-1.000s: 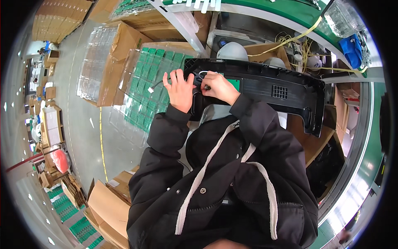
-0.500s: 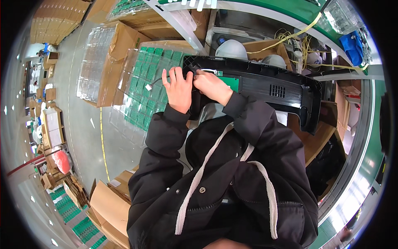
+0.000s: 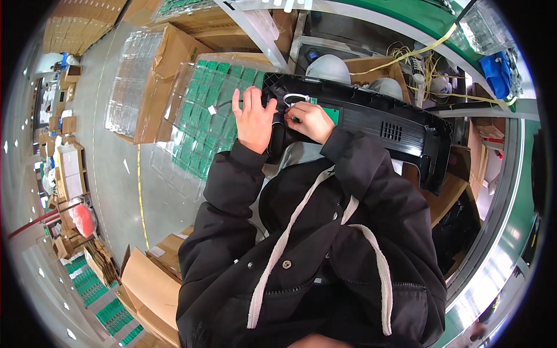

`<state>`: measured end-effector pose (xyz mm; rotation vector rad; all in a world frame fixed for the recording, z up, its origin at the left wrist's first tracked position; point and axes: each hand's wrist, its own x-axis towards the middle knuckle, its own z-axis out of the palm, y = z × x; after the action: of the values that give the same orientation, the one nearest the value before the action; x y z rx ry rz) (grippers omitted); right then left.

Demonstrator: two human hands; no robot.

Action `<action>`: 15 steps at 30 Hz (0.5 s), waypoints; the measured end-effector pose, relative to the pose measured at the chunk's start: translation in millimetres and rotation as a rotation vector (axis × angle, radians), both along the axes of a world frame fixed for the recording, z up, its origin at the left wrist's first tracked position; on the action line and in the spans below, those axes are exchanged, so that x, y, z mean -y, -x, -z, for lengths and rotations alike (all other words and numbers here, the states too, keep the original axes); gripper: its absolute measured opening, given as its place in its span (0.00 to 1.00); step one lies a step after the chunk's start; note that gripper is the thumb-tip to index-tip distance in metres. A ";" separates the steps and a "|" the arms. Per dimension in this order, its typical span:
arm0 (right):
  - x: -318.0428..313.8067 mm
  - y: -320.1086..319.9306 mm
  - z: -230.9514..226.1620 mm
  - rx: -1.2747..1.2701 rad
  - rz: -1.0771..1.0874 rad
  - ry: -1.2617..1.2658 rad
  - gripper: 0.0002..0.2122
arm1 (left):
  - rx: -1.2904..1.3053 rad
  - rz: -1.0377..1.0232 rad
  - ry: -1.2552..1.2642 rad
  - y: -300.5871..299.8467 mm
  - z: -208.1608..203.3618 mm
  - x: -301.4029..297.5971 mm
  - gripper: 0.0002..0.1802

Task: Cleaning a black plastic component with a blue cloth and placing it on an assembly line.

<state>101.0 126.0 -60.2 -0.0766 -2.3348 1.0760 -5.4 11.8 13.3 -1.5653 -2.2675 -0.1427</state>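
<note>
My left hand (image 3: pixel 254 124) splays open at the left end of the black panel (image 3: pixel 362 119) before me; my right hand (image 3: pixel 313 122) bunches beside its green board (image 3: pixel 334 113), gripping what I can't tell.

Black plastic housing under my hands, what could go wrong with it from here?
The white connector on the dark cable juts past the housing's left end, beyond your left hand, so it might snag on something.

The green circuit board lies exposed right beside your right hand; a slip could knock or scratch it.
</note>
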 end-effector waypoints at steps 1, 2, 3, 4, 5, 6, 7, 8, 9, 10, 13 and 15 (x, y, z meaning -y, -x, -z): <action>-1.8 0.6 2.2 -0.006 -0.031 0.004 0.05 | -0.001 0.001 -0.007 -0.2 0.1 0.4 0.08; -2.8 2.0 1.9 -0.005 -0.031 0.003 0.05 | -0.001 0.002 -0.013 0.0 0.4 1.2 0.08; -3.5 3.9 1.7 0.001 -0.064 0.042 0.05 | -0.003 0.003 -0.019 0.0 0.1 1.7 0.08; -3.9 5.9 1.3 0.007 -0.095 0.080 0.05 | -0.002 0.004 -0.019 -0.1 -0.3 2.1 0.08; -4.2 7.3 0.9 0.013 -0.126 0.120 0.05 | -0.001 -0.002 -0.018 -0.2 -0.8 2.5 0.08; -4.3 8.3 0.6 0.013 -0.124 0.119 0.05 | -0.001 -0.007 -0.017 -0.6 -1.8 2.6 0.08; -4.4 9.1 0.4 0.018 -0.131 0.138 0.05 | 0.000 -0.012 -0.016 -1.0 -3.0 2.3 0.08; -4.5 9.8 0.1 0.022 -0.137 0.156 0.06 | 0.002 -0.009 -0.017 -1.8 -4.1 2.0 0.08; -4.7 10.3 -0.1 0.027 -0.142 0.175 0.06 | -0.008 -0.013 -0.007 -2.7 -5.4 1.7 0.07; -5.1 10.9 -0.3 0.028 -0.138 0.174 0.06 | -0.019 -0.017 0.002 -3.6 -6.3 1.3 0.06; -6.0 12.9 -2.9 0.057 -0.155 0.104 0.06 | -0.059 -0.019 0.030 -3.3 -4.6 -0.3 0.04; -7.0 13.7 -4.4 0.083 -0.172 0.103 0.07 | -0.123 -0.016 0.068 -2.6 -1.9 -0.9 0.03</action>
<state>87.4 132.9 -55.8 0.0427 -2.3936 1.2993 -2.7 12.8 15.1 -1.5450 -2.2103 0.0350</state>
